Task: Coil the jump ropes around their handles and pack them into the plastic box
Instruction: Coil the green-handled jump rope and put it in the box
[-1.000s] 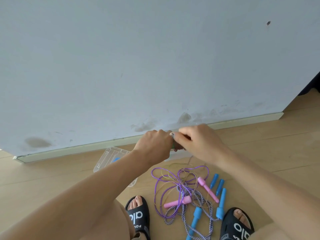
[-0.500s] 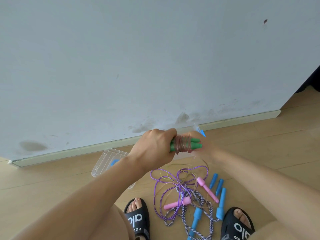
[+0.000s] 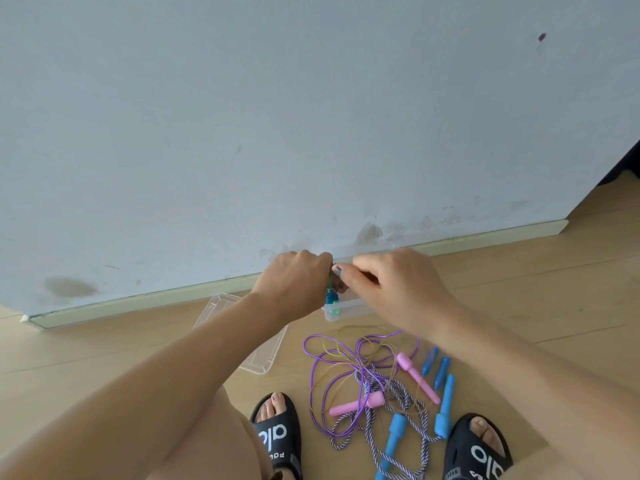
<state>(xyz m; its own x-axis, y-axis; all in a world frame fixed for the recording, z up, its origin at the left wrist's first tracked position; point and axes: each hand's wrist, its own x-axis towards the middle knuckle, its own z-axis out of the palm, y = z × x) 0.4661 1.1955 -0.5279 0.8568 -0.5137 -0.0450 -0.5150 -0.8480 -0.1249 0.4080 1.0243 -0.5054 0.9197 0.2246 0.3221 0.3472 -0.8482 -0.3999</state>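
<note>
My left hand (image 3: 294,282) is closed around the green handles of a jump rope (image 3: 330,291); only a sliver of green and blue shows between my hands. My right hand (image 3: 391,285) pinches the same bundle from the right and covers most of it. Both hands hover just above a clear plastic box (image 3: 346,311) by the baseboard. On the floor lie a purple rope (image 3: 318,372) with pink handles (image 3: 356,407), a striped rope (image 3: 405,403) with big blue handles (image 3: 396,431), and two small blue handles (image 3: 441,372).
A clear plastic lid or tray (image 3: 258,358) lies on the wooden floor under my left forearm. My feet in black slides (image 3: 277,434) (image 3: 478,448) flank the rope pile. The grey wall and baseboard (image 3: 138,299) stand just behind the box.
Half a second ago the coiled green bundle showed beside my left hand; my right hand has since swung back over it and hidden it. The hands stay in the same spot.
</note>
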